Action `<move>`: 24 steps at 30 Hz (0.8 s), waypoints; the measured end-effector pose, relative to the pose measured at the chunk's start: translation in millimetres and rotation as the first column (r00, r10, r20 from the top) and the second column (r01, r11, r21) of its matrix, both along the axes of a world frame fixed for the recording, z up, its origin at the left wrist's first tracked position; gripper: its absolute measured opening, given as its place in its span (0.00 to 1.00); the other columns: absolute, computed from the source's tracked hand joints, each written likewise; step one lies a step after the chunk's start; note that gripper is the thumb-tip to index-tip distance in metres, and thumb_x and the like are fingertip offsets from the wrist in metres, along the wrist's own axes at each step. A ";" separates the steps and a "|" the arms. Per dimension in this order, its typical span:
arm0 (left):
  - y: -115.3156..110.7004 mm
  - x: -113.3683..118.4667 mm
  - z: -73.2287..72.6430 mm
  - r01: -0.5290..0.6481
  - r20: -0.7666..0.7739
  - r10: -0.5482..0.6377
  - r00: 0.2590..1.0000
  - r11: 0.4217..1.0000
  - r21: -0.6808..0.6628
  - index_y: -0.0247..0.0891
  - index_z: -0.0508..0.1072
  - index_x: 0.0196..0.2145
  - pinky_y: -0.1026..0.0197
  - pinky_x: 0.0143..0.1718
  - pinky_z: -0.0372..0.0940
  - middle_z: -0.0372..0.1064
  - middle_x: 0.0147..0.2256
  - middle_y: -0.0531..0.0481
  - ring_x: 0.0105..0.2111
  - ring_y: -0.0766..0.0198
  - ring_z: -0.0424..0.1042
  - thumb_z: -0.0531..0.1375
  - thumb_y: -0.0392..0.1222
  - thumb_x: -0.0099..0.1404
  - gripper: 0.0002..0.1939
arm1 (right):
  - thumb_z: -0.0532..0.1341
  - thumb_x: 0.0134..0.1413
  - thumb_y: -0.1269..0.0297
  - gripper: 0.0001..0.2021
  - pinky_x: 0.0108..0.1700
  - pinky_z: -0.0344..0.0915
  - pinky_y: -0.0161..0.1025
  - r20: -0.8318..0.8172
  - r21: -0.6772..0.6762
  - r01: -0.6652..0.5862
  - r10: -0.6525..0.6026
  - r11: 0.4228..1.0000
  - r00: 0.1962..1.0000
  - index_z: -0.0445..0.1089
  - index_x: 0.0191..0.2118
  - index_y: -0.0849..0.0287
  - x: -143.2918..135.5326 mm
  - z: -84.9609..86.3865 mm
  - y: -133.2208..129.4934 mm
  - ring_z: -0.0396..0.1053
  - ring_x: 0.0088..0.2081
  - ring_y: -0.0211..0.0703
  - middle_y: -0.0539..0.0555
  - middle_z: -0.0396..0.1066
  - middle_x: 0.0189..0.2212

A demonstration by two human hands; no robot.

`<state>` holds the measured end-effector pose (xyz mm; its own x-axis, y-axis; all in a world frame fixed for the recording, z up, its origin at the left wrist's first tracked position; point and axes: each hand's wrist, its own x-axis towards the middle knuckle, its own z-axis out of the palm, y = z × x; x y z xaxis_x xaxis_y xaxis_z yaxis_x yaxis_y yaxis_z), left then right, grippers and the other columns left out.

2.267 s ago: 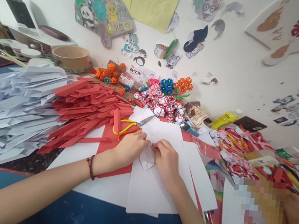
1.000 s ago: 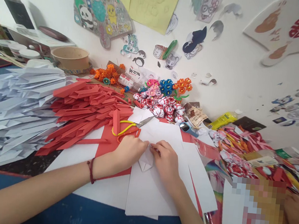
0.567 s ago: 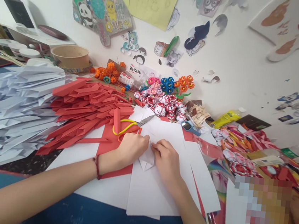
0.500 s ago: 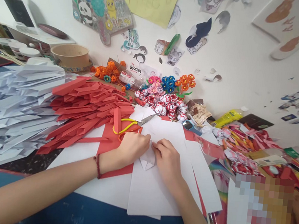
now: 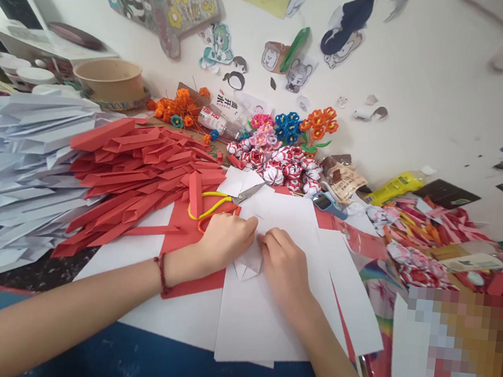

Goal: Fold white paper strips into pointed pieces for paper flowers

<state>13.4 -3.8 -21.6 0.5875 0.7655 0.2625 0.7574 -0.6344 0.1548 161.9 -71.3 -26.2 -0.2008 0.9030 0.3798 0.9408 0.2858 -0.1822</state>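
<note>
Between my hands is a small folded piece of white paper (image 5: 247,265), its pointed end toward me. My left hand (image 5: 231,234) is closed on its left side, with a dark red bracelet on the wrist. On the other side, the fingers of my right hand (image 5: 284,257) pinch the paper's edge. Under both hands lie flat white sheets (image 5: 264,328) and a red sheet (image 5: 191,284). Scissors (image 5: 214,204) with yellow and orange handles rest just beyond my left hand, beside a folded red strip (image 5: 195,194).
A pile of folded white strips (image 5: 24,170) and one of red strips (image 5: 135,182) fill the left. Red-and-white paper balls (image 5: 275,170) and pipe-cleaner flowers (image 5: 287,126) stand by the wall. A blue watch-like object (image 5: 328,204) and a yellow bottle (image 5: 395,185) lie right.
The view has shifted slightly, so the wall and surroundings sit differently in the frame. Both hands stay closed on the folded white paper, with hardly any movement of the fingers.
</note>
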 end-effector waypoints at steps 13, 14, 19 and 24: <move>2.4 -14.9 14.4 0.116 0.029 -0.114 0.993 0.988 -0.097 0.40 0.77 0.28 0.62 0.22 0.42 0.70 0.21 0.49 0.23 0.61 0.67 0.52 0.41 0.65 0.15 | 0.51 0.58 0.80 0.12 0.35 0.59 0.39 -0.008 -0.033 -0.033 0.033 0.999 0.999 0.69 0.33 0.61 -1.0 2.8 -2.0 0.64 0.36 0.43 0.55 0.67 0.33; 1.9 -15.7 15.6 0.096 0.025 -0.094 0.995 0.990 -0.100 0.41 0.78 0.30 0.62 0.22 0.42 0.70 0.22 0.49 0.24 0.61 0.68 0.53 0.42 0.64 0.14 | 0.51 0.58 0.80 0.12 0.35 0.59 0.38 -0.030 -0.031 -0.025 0.024 0.999 0.999 0.69 0.34 0.61 -1.5 2.7 -2.6 0.64 0.36 0.43 0.55 0.67 0.34; 0.3 -17.4 18.9 0.082 -0.024 -0.085 0.996 0.990 -0.112 0.44 0.78 0.38 0.63 0.21 0.44 0.71 0.23 0.48 0.25 0.59 0.70 0.54 0.43 0.65 0.13 | 0.52 0.59 0.78 0.13 0.36 0.60 0.39 -0.071 -0.025 0.073 -0.075 0.997 0.995 0.71 0.40 0.60 -4.8 1.9 -6.4 0.64 0.37 0.44 0.54 0.67 0.34; -2.9 -18.4 23.0 0.123 -0.094 -0.134 0.987 0.986 -0.116 0.44 0.77 0.40 0.63 0.20 0.45 0.70 0.22 0.48 0.22 0.59 0.69 0.52 0.42 0.67 0.13 | 0.52 0.61 0.75 0.11 0.35 0.60 0.40 -0.032 -0.060 0.133 -0.135 0.989 0.990 0.71 0.41 0.60 -8.4 2.9 -8.7 0.62 0.36 0.45 0.54 0.65 0.33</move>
<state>-5.0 -6.7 1.4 0.7020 0.7027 0.1160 0.6859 -0.7109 0.1554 153.5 -80.0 -23.3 -0.0639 0.9415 0.3308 0.9625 0.1457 -0.2289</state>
